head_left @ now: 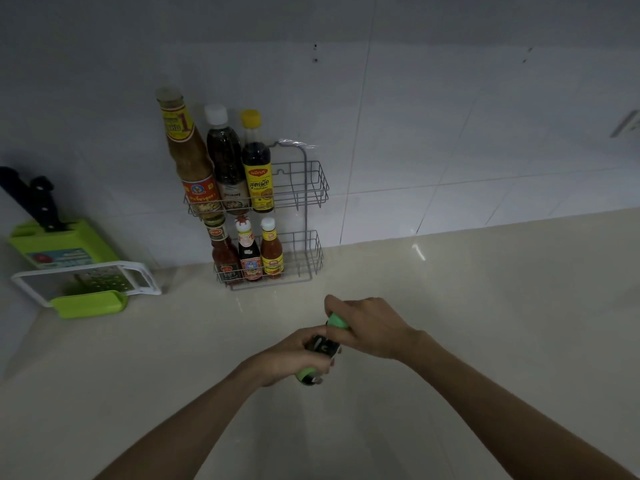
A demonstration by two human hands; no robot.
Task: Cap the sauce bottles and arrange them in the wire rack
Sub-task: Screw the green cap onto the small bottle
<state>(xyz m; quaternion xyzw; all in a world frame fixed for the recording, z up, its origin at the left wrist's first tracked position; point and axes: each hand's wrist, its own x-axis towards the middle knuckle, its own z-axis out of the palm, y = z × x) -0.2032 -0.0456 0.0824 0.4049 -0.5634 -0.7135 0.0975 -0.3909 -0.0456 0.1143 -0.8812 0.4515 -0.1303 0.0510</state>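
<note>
Left hand point(294, 355): grip closed around the body of a small dark sauce bottle point(320, 351), which tilts away from the person, held above the table point(485, 306). Right hand point(367, 323): grip closed over the green cap point(337, 321) at the bottle's upper end. Whether the cap is fully seated cannot be told; the fingers hide the join.

Handling, judged: bottle is small, rigid, probably light. A glossy label suggests a smooth, possibly slippery wall, so a full wrap low on the body suits it, with the cap pinched at its rim for turning. If glass, avoid knocking it on wire.

Beyond the hands, just past them toward the wall, stands the wire rack point(308, 188). Its upper and lower shelves each hold three capped bottles on the left. Free space remains at the right of both shelves. Far left of the hands: a green knife block point(69, 244) and grater point(86, 282).
</note>
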